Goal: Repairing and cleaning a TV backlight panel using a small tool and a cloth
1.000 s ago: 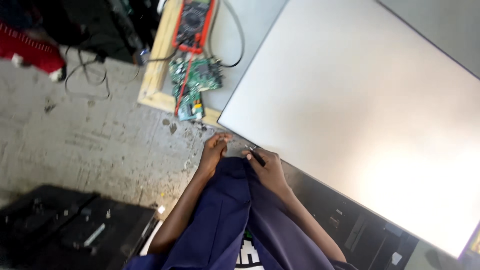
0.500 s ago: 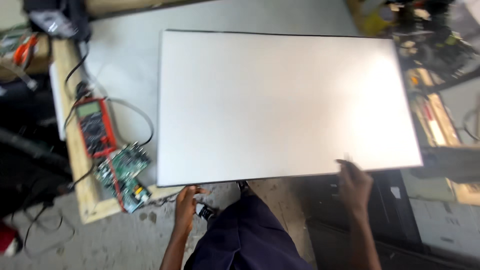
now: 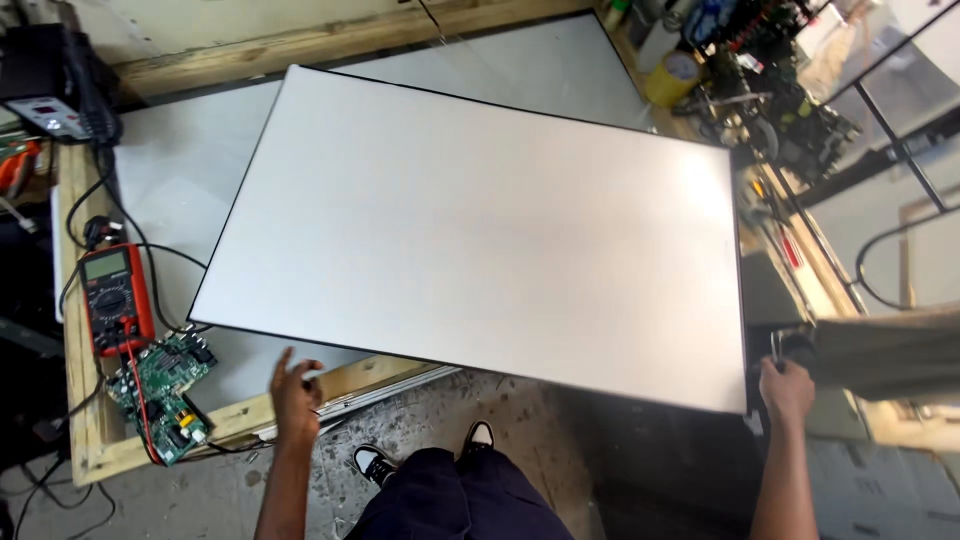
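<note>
Panel (image 3: 480, 230), large, flat and pale white with a thin dark edge, lies tilted across the worktop (image 3: 160, 170), its near right corner jutting out past the worktop's front edge above the floor (image 3: 520, 400). The left hand (image 3: 296, 393) is at the panel's near long edge, fingers spread and curled up toward the underside; its grip is loose and half open, and whether the fingertips actually touch the edge cannot be told. The right hand (image 3: 786, 388) is at the panel's near right corner, fingers bent, just below the edge; whether its grip has closed on the corner cannot be told either.

Left of the panel, on the wooden frame (image 3: 80, 330) of the worktop, sits a red multimeter (image 3: 115, 298), with a green circuit board (image 3: 160, 395) just below it and dark leads running between them. A grey box with a small display (image 3: 50, 100) stands at the far left corner. Beyond the panel's right end lies a clutter of tools and boards (image 3: 780, 90), a yellow tape roll (image 3: 672, 78) among them. Below, between the arms, show dark trousers (image 3: 460, 500) and a black-and-white shoe (image 3: 372, 462) on the concrete floor.
</note>
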